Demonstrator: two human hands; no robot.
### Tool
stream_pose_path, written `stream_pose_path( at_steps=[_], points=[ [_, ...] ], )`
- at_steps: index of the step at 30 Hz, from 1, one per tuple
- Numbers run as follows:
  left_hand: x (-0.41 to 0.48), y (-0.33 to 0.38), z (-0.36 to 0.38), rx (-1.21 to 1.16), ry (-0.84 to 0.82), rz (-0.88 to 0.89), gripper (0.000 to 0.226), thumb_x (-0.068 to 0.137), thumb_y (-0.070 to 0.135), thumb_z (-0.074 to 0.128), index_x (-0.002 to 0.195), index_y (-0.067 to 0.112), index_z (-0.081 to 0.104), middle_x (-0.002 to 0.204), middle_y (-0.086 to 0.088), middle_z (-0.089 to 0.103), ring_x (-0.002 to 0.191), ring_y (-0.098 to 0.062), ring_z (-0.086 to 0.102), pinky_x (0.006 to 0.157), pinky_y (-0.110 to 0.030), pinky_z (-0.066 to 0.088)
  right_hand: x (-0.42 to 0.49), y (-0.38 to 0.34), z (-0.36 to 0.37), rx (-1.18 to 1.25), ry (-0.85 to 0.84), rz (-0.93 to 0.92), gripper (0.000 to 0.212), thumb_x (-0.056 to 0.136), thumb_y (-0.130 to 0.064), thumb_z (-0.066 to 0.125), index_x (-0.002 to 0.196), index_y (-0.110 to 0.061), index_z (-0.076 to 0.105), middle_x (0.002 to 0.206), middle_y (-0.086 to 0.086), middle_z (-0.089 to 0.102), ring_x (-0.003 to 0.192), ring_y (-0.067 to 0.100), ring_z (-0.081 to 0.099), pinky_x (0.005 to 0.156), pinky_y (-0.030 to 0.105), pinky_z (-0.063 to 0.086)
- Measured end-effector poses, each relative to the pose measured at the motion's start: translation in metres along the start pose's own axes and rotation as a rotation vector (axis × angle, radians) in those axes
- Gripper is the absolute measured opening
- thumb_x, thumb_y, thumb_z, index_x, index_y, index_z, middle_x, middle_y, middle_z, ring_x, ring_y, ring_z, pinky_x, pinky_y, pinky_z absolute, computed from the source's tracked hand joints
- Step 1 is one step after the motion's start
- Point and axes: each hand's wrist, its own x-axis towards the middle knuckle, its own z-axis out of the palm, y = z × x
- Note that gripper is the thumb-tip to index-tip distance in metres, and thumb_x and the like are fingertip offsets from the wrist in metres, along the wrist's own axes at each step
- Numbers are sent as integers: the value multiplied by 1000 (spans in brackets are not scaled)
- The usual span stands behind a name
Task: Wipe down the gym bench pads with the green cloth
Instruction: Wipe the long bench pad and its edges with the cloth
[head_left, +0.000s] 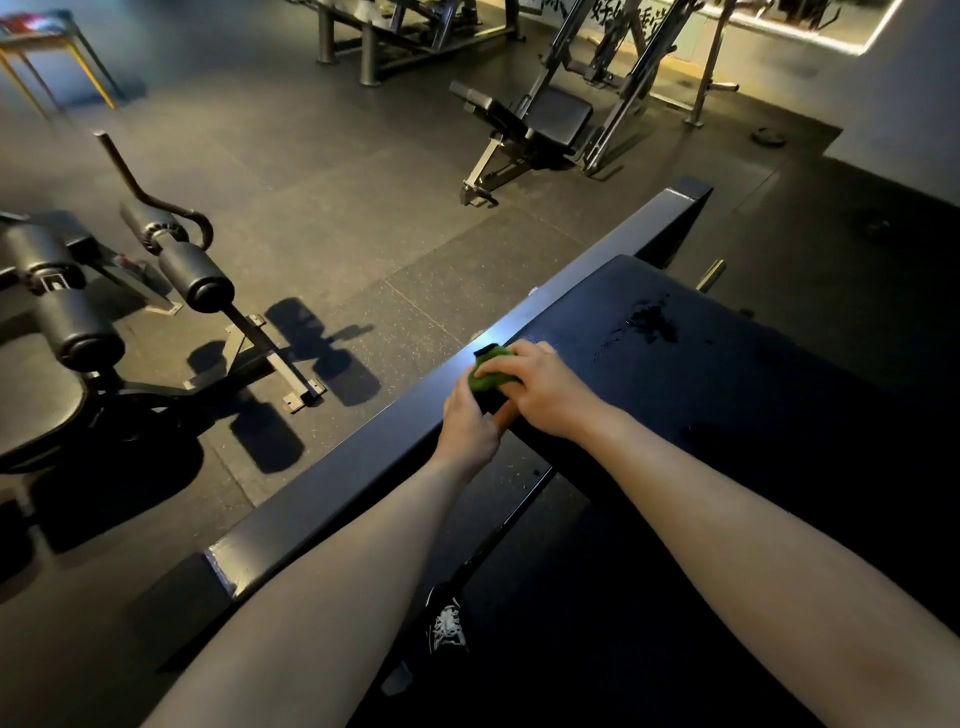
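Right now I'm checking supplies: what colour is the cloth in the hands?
Green cloth, bunched between both hands, seen in the head view.

Both hands, left hand, right hand, gripping green cloth at bench pad edge

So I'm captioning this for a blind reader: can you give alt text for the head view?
Both hands, left hand and right hand, hold a bunched green cloth at the edge of a dark bench pad. Wet marks glisten farther along the pad.
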Motion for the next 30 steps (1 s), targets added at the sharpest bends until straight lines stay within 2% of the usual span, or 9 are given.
stream_pose_path(
  at_steps=[4, 7, 10, 14, 16, 18, 20, 26, 30],
  points=[
    [1, -3, -1, -6, -2, 23, 47, 83, 18, 80, 124, 18, 55, 115, 4, 64, 107, -10, 62, 93, -34, 53, -4, -2, 5, -43, -1, -56, 31, 100, -17, 51, 120, -30, 71, 117, 2, 56, 107, 24, 40, 93, 33, 36],
    [1, 0, -3, 8, -15, -21, 45, 85, 32, 79, 120, 30, 50, 109, 18, 59, 102, 3, 57, 82, -10, 44, 5, 8, -4, -104, 61, -3, 33, 100, -16, 48, 124, -29, 67, 115, 7, 52, 108, 25, 41, 93, 35, 38],
    [1, 0, -5, 28, -16, -39, 46, 86, 35, 77, 120, 31, 47, 106, 19, 56, 95, 11, 54, 74, -2, 39, 18, 22, -11, -155, 128, 78, 31, 100, -18, 47, 122, -29, 66, 112, 8, 51, 106, 28, 43, 89, 37, 39],
    [-1, 1, -5, 39, 8, -45, 56, 85, 37, 78, 131, 24, 48, 118, 9, 56, 110, -5, 50, 83, -14, 36, 31, 42, -18, -260, 251, 276, 39, 99, -14, 44, 134, -28, 52, 118, 13, 48, 110, 35, 44, 89, 40, 38],
    [-2, 4, -4, 38, 16, -45, 60, 86, 36, 78, 135, 19, 48, 118, 9, 54, 112, -6, 48, 83, -12, 34, 33, 43, -19, -265, 262, 400, 47, 102, -19, 41, 148, -23, 34, 129, 16, 42, 118, 38, 42, 95, 43, 36],
    [-5, 6, -4, 27, 18, -40, 60, 87, 34, 76, 137, 16, 47, 116, 11, 50, 110, -5, 46, 79, -7, 33, 31, 35, -16, -254, 238, 438, 48, 102, -21, 40, 149, -19, 30, 133, 18, 40, 119, 37, 41, 98, 44, 35],
    [-7, 10, -4, 30, 14, -34, 58, 88, 34, 75, 136, 17, 47, 116, 12, 49, 108, -3, 45, 81, -9, 34, 25, 23, -11, -231, 189, 333, 41, 101, -21, 43, 141, -17, 43, 128, 18, 45, 116, 37, 44, 96, 42, 37],
    [0, 9, -6, 137, 9, -6, 39, 78, 43, 68, 112, 28, 56, 110, 6, 60, 109, -21, 56, 95, -44, 50, -2, 4, 0, -84, 8, 35, 35, 95, -29, 60, 129, -27, 60, 112, 6, 55, 105, 26, 54, 92, 36, 40],
    [12, 12, -7, 205, -22, 3, 44, 74, 51, 64, 112, 30, 57, 110, 5, 57, 112, -20, 49, 95, -37, 45, 9, 18, -11, -205, 54, 35, 32, 97, -38, 54, 129, -38, 58, 110, 0, 55, 97, 21, 55, 87, 36, 29]
  ],
)
